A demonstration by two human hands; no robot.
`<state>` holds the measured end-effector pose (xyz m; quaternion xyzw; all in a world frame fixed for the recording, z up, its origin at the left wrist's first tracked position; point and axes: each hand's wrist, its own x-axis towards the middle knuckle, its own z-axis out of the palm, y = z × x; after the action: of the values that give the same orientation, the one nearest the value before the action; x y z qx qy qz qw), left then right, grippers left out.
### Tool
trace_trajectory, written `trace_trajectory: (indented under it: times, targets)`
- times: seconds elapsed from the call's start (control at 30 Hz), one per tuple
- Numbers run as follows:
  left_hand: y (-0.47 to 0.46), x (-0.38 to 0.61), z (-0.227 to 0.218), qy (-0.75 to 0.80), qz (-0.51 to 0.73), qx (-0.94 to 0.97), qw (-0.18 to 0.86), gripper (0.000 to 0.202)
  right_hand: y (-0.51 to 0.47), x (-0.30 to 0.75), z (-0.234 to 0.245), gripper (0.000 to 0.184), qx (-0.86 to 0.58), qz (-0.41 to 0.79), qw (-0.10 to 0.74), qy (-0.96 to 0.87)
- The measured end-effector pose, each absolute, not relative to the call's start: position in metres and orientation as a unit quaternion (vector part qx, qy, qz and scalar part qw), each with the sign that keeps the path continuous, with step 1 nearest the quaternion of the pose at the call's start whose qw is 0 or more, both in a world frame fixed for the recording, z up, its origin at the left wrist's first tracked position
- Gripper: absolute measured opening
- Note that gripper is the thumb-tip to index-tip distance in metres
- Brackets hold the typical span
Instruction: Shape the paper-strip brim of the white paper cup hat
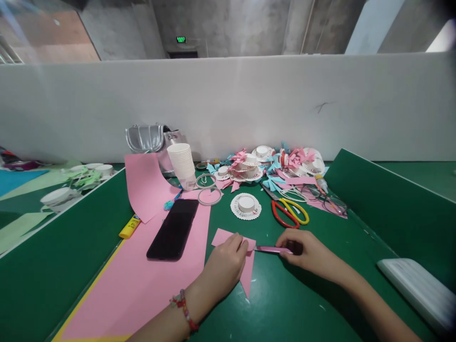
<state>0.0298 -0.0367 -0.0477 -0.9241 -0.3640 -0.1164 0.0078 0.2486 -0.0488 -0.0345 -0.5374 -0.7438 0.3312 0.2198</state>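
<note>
My left hand, with a beaded bracelet at the wrist, presses its curled fingers onto a folded piece of pink paper lying on the green table. A pink craft knife is pinched in my right hand, its blade tip touching the paper's right edge. Just beyond both hands lies a white frilled paper disc with a raised centre. Scissors with red and yellow handles rest to the right of that disc.
Left of my hands, a black phone lies on large pink sheets, near a yellow tube. Stacked paper cups and pink, blue and white paper pieces stand behind. Green dividers flank the table; a white box-like object sits right.
</note>
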Motion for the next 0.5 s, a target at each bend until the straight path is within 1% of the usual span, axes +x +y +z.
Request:
trace_trajectory:
  times: [0.17,0.3,0.4,0.5]
  targets:
    - [-0.038,0.029,-0.045,-0.353,-0.124,-0.927,-0.005,0.019,-0.051,0.246,-0.034,0.013,-0.550,0.269,0.207,-0.763]
    - [-0.041,0.030,-0.039,-0.346,-0.139,-0.927,-0.033,0.021,-0.052,0.245,-0.033,0.010,-0.565,0.234,0.183,-0.770]
    - [-0.043,0.032,-0.035,-0.351,-0.111,-0.927,-0.075,0.032,-0.052,0.243,-0.035,0.008,-0.568,0.208,0.174,-0.777]
    - [-0.046,0.033,-0.035,-0.353,-0.106,-0.925,-0.096,0.047,-0.051,0.238,-0.037,0.009,-0.564,0.190,0.190,-0.781]
